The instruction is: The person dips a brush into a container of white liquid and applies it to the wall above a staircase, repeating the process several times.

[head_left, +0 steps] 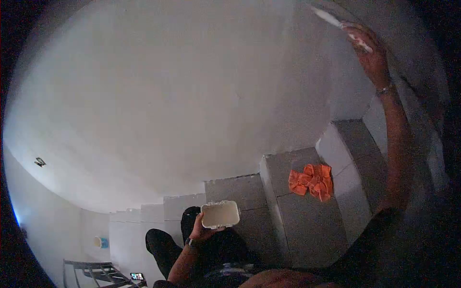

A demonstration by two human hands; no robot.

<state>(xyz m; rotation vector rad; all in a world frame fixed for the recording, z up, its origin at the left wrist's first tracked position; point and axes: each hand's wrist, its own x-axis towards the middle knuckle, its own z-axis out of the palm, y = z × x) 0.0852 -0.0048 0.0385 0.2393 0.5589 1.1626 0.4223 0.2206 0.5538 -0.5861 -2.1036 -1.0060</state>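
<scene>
My left hand (201, 229) grips the near left side of a white rectangular tub (220, 224), held over my lap. Pale cream material shows inside the tub, and its rim is smeared with white. High at the upper right, my right hand (367, 43) is closed around a slim white paintbrush (327, 17). The brush's tapered end points up and left, close to the wall (192, 96). White smears show on the fingers of that hand.
Grey tiled stairs (309, 223) run along the wall, with a crumpled orange cloth (312, 181) on one tread. At the lower left are a metal ladder (89, 265), a bucket (101, 242) and a lit phone (137, 276). A small fixture (40, 162) sits on the wall.
</scene>
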